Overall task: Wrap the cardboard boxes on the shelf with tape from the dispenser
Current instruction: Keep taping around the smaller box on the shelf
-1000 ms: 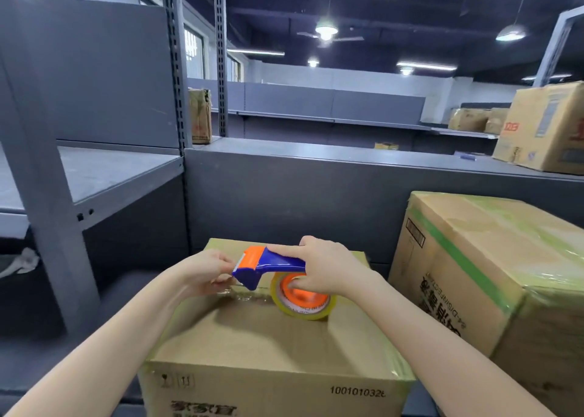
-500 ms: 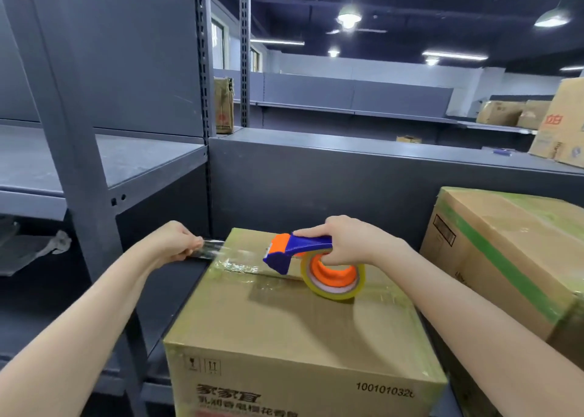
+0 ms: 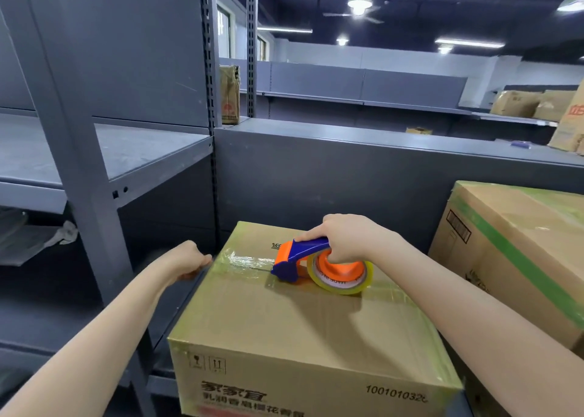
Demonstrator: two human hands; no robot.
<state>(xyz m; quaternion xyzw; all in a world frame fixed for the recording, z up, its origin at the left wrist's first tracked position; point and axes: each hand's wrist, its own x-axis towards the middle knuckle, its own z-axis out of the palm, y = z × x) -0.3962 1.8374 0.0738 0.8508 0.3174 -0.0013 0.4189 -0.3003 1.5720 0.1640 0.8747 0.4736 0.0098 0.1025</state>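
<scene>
A cardboard box (image 3: pixel 297 328) with black print on its front stands on the shelf before me. My right hand (image 3: pixel 347 238) grips the blue and orange tape dispenser (image 3: pixel 303 258), which rests on the box top with its yellowish tape roll (image 3: pixel 341 281) lying flat. A strip of clear tape (image 3: pixel 243 260) runs from the dispenser leftward to the box's left top edge. My left hand (image 3: pixel 186 260) presses the tape end down against the box's left side, fingers curled over that edge.
A second, taller cardboard box (image 3: pixel 512 258) with a green stripe and clear wrap stands close on the right. A grey shelf upright (image 3: pixel 79 176) rises at the left, with a grey back panel (image 3: pixel 331 179) behind the boxes. More boxes (image 3: pixel 531 102) sit on far shelves.
My left hand pulled the tape end out to the left, then brought it down onto the box's left edge. The dispenser stayed on the box top. The camera moved closer.
</scene>
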